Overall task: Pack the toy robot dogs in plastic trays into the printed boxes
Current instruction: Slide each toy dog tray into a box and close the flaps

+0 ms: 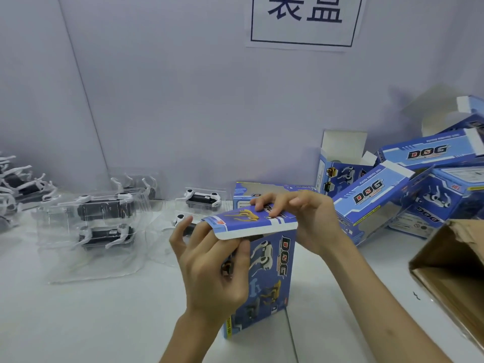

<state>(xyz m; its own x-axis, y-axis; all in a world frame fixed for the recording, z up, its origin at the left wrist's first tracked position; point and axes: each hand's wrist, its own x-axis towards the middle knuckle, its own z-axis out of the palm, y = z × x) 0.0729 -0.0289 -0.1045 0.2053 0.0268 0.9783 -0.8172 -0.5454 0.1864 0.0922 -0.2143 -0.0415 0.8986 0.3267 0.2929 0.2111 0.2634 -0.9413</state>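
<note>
**Box on end, flap folded over**

The printed box (272,263) stands upright on the counter (104,310), long axis vertical and pictured face toward the person. Its top flap (248,224) is bent over the opening. The left hand (212,265) pinches the flap's near-left edge, thumb underneath. The right hand (306,218) curls its fingers over the flap's far edge. Toy robot dogs in plastic trays (104,208) lie well apart to the left. A heap of boxes (372,195) crowds the right, beside a brown carton (450,263).

One head-worn camera — looking forward and down, close over the white table (104,323), facing the wall (183,100).
</note>
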